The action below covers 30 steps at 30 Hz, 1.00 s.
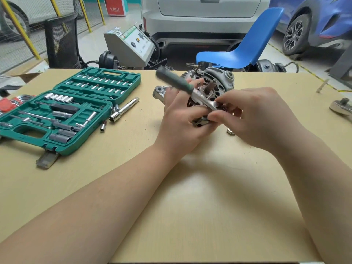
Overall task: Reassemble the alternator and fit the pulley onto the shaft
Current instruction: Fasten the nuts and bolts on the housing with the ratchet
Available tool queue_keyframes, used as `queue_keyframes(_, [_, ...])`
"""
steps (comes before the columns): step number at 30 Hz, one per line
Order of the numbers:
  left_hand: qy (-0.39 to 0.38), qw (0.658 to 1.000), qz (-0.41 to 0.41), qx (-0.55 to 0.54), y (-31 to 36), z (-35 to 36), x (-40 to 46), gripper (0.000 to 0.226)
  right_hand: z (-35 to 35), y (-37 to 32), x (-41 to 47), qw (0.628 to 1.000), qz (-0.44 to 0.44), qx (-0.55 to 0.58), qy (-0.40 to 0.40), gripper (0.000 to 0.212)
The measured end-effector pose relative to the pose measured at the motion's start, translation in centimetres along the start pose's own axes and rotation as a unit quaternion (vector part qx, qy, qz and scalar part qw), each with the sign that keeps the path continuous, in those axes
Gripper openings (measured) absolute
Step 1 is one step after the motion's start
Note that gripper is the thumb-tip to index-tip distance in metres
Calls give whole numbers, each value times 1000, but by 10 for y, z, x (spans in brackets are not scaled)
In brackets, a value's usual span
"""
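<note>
Alternator [213,82] on the desk [190,187] at its far middle, front housing turned toward the camera, bare shaft [209,86] jutting up and slightly forward out of the bearing, no pulley on it and none clearly in sight. Ratchet wrench [190,88] laid across the housing face, long axis running from the blurred green handle at upper left down to the chrome head at lower right, just below and in front of the shaft. Left hand [182,119] curled in a close grip around the lower near edge of the housing and the wrench's chrome shank. Right hand [255,117] pinching narrowly at the wrench head with thumb and fingertips, the socket or fastener there hidden. Both hands just in front of the alternator, shaft lying beyond and slightly above them, right hand nearer the wrench head. Probably housing bolts being tightened, pulley fitting not yet begun. Open green socket set [66,111] well to the left, loose sockets and an extension bar [123,109] between; a second ratchet [342,109] at the far right edge
</note>
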State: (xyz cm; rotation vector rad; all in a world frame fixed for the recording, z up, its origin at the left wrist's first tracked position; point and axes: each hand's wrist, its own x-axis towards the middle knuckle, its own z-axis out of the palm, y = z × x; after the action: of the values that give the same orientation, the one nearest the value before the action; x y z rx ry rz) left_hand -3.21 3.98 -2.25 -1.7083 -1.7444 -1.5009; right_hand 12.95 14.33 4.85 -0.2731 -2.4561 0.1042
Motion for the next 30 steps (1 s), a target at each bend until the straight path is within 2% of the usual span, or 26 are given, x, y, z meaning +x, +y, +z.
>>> queue_keyframes(2, [-7, 1000, 7, 15, 0, 0, -1, 9, 1, 0, 3, 1000, 4, -10, 2, 34])
queue_keyframes(5, [-11, 1000, -3, 13, 1, 0, 1, 12, -4, 5, 2, 998, -28, 28, -39, 22])
queue_keyframes(8, [-21, 999, 1, 26, 0, -1, 0, 13, -7, 9, -2, 996, -47, 50, -65, 22])
queue_keyframes(11, [-14, 1000, 0, 20, 0, -1, 1, 12, -2, 4, -3, 998, -22, 27, -43, 24])
queue_keyframes(15, [-6, 1000, 5, 17, 2, -1, 1, 6, 1, 1, 2, 999, 30, -20, -4, 47])
queue_keyframes(21, [-13, 999, 25, 45, 0, 0, 1, 16, -9, 11, -3, 998, -32, 27, -52, 25])
queue_keyframes(24, [-16, 999, 7, 36, -1, -1, 1, 14, -6, 7, -6, 999, -27, 0, -40, 28])
queue_keyframes(27, [-7, 999, 19, 34, -1, 0, 0, 10, 0, 1, -1, 999, 19, -32, -5, 39])
queue_keyframes(30, [-4, 999, 16, 27, 1, 0, 0, 10, 1, 2, 2, 999, 29, -36, -11, 42])
